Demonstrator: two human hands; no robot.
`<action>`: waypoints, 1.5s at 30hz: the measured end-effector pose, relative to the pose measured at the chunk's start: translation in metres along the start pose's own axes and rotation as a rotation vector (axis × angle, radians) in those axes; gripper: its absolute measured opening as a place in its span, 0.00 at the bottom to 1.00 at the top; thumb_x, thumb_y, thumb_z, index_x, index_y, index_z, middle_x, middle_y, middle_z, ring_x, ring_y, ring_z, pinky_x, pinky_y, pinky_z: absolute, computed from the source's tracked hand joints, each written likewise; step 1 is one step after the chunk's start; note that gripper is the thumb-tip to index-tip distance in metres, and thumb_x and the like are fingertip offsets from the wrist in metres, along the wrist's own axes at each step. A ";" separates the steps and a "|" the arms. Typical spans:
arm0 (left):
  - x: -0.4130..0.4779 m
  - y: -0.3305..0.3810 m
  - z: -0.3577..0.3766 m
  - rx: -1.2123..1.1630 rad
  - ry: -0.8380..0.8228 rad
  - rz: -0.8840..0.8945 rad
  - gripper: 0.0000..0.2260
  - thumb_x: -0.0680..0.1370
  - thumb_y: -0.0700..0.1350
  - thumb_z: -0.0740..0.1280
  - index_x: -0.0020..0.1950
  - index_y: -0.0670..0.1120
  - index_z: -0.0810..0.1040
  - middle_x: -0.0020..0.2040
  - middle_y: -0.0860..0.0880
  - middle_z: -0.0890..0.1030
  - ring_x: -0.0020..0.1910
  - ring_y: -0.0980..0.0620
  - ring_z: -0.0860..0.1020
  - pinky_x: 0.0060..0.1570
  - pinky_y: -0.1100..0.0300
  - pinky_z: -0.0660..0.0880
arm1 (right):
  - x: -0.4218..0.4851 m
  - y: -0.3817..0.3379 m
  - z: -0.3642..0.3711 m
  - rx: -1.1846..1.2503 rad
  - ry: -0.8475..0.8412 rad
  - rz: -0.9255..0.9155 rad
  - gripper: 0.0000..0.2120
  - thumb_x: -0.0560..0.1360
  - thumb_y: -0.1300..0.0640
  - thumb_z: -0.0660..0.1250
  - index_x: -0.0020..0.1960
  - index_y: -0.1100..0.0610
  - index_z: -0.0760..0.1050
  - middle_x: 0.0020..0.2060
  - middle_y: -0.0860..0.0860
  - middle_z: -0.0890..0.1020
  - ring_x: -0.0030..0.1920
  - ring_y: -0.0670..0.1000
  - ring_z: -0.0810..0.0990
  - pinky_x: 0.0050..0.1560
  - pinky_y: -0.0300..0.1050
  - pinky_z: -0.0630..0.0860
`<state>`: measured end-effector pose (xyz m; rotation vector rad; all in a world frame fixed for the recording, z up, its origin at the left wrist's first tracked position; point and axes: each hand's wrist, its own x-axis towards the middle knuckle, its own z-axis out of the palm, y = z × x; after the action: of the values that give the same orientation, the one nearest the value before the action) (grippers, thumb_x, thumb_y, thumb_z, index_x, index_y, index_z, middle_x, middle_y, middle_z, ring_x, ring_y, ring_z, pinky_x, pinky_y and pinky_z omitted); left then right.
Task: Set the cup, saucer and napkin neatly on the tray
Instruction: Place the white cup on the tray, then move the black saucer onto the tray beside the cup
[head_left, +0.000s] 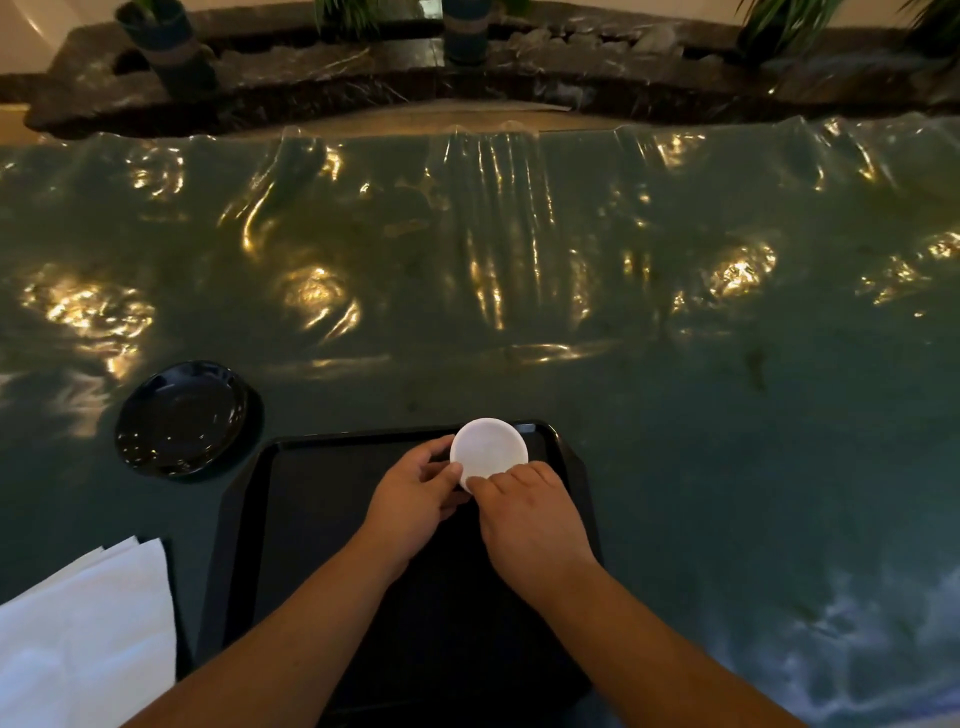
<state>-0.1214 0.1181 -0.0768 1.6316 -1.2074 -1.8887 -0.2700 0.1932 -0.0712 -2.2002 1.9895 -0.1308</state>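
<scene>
Head view: both hands meet over the far right part of the black tray. Between them sits a small round white piece, the cup, seen from straight above, so I cannot tell whether it rests on the tray floor or hangs just over it. The left hand curls its thumb and fingers against the cup's left edge; the right hand pinches the near edge with its fingertips. Both are closed on the cup.

The black saucer lies on the table off the tray's far left corner, apart from the tray. The white napkin lies at the near left, just beside the tray's left rim.

Risks, as I judge them: the cup sits close to the tray's far rim, and a careless release there could tip it against the raised edge or leave it off-centre. The grip is only at the rim, so a slip is possible. With the saucer not yet on the tray, the cup may need lifting again to be set on it. The light is dim and the saucer and tray are both black, so alignment could be misjudged.
</scene>
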 end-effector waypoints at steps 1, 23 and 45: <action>0.001 0.001 0.003 0.014 -0.007 0.001 0.15 0.83 0.42 0.68 0.66 0.59 0.79 0.48 0.60 0.88 0.47 0.54 0.87 0.41 0.65 0.81 | -0.002 0.003 0.000 -0.002 -0.004 0.008 0.12 0.77 0.54 0.71 0.60 0.53 0.82 0.44 0.50 0.87 0.46 0.55 0.83 0.58 0.55 0.78; -0.009 0.021 -0.191 0.939 0.595 0.265 0.41 0.72 0.58 0.77 0.80 0.49 0.65 0.82 0.41 0.63 0.77 0.36 0.64 0.74 0.40 0.64 | 0.116 -0.105 -0.007 0.221 -0.127 -0.140 0.41 0.80 0.38 0.63 0.84 0.47 0.45 0.84 0.55 0.53 0.82 0.60 0.50 0.80 0.61 0.51; 0.032 -0.007 -0.334 0.247 0.617 -0.021 0.14 0.75 0.35 0.70 0.56 0.51 0.83 0.47 0.51 0.85 0.47 0.45 0.85 0.47 0.48 0.85 | 0.225 -0.224 0.040 0.970 -0.202 0.289 0.23 0.76 0.49 0.68 0.70 0.48 0.73 0.58 0.48 0.79 0.54 0.50 0.79 0.45 0.39 0.74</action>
<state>0.1830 -0.0223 -0.0903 2.1403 -1.1691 -1.1245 -0.0199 -0.0063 -0.0805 -1.2502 1.5906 -0.6433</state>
